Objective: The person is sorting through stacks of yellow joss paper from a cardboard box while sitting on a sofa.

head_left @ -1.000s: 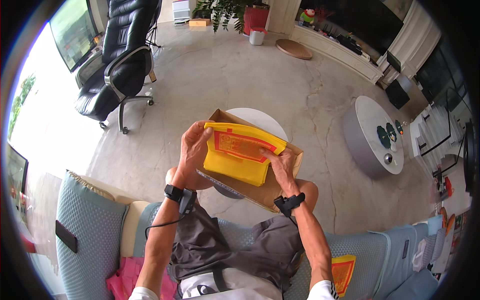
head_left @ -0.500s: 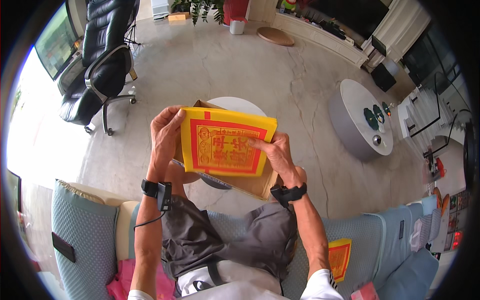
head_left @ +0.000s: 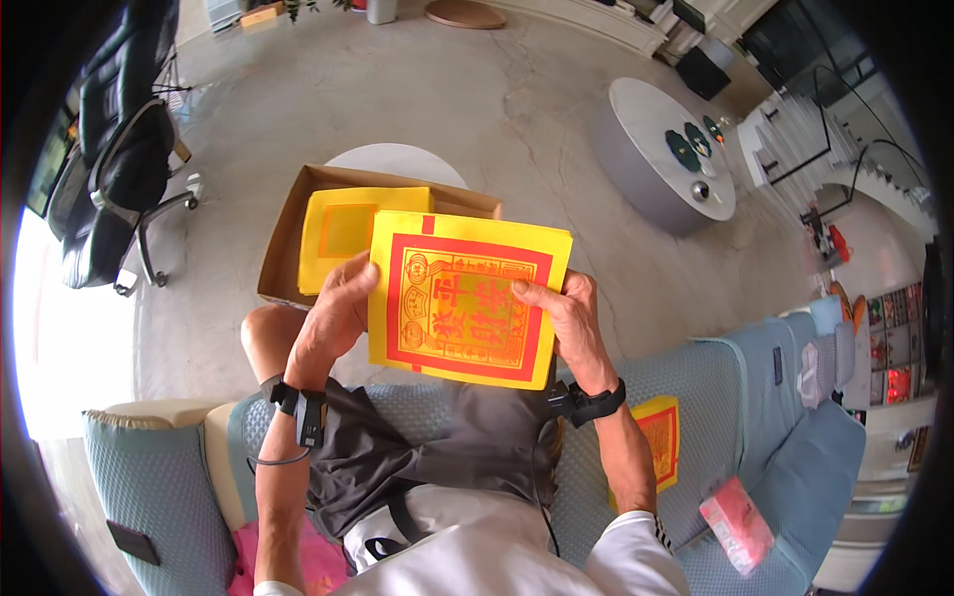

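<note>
Both hands, left hand point(head_left: 333, 316) and right hand point(head_left: 564, 316), now grasp the lifted yellow paper sheet with red printed square point(head_left: 462, 298) at frame centre, clear of the open brown cardboard box point(head_left: 288, 233), fingers pinching its side edges.

Paper sheet point(head_left: 462, 298) before box point(head_left: 288, 233), between hands.

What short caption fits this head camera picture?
Both hands, left hand and right hand, hold a yellow paper sheet above an open cardboard box.

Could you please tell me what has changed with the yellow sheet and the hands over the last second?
Both hands, left hand and right hand, lifted the yellow sheet out of the cardboard box and toward the body, turning its red print face-up. Both keep their grip; the box stays on the knees with yellow paper inside.
</note>
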`<move>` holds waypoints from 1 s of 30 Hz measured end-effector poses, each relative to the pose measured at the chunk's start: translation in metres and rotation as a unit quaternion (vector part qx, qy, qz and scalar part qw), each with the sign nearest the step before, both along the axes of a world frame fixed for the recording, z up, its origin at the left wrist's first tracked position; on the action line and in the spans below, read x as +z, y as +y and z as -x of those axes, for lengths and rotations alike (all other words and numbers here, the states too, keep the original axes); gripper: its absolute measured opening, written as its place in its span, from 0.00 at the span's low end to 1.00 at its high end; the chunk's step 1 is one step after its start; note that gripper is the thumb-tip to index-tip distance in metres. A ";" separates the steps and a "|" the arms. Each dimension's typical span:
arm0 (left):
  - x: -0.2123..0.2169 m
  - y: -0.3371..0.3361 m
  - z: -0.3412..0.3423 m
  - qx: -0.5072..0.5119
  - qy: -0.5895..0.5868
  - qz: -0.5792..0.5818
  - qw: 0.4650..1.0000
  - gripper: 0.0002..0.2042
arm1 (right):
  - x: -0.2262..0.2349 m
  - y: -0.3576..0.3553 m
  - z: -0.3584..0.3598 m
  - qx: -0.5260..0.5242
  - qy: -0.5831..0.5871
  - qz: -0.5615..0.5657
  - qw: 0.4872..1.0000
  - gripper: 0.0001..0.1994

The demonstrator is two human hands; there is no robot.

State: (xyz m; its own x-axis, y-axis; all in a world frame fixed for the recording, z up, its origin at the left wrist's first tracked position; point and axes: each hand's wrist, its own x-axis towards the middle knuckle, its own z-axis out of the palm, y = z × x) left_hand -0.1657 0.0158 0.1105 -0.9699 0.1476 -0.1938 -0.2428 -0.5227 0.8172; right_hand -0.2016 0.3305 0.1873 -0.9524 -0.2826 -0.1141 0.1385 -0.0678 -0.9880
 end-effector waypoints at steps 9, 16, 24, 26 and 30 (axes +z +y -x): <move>0.029 0.054 0.002 -0.019 0.025 0.099 0.995 0.15 | -0.003 0.048 -0.043 -0.056 0.053 -0.050 0.996 0.13; 0.025 0.090 0.007 -0.101 0.006 0.027 0.995 0.14 | -0.016 0.080 -0.092 -0.135 -0.061 0.032 0.988 0.14; 0.016 0.158 0.005 -0.254 0.021 0.042 0.966 0.25 | 0.012 0.156 -0.151 -0.345 -0.069 0.035 0.935 0.12; 0.005 0.180 0.006 -0.271 0.027 0.018 0.962 0.25 | 0.015 0.201 -0.174 -0.406 -0.073 0.006 0.911 0.13; -0.007 0.209 0.003 -0.300 0.002 0.005 0.954 0.24 | 0.025 0.267 -0.216 -0.478 -0.004 0.063 0.876 0.15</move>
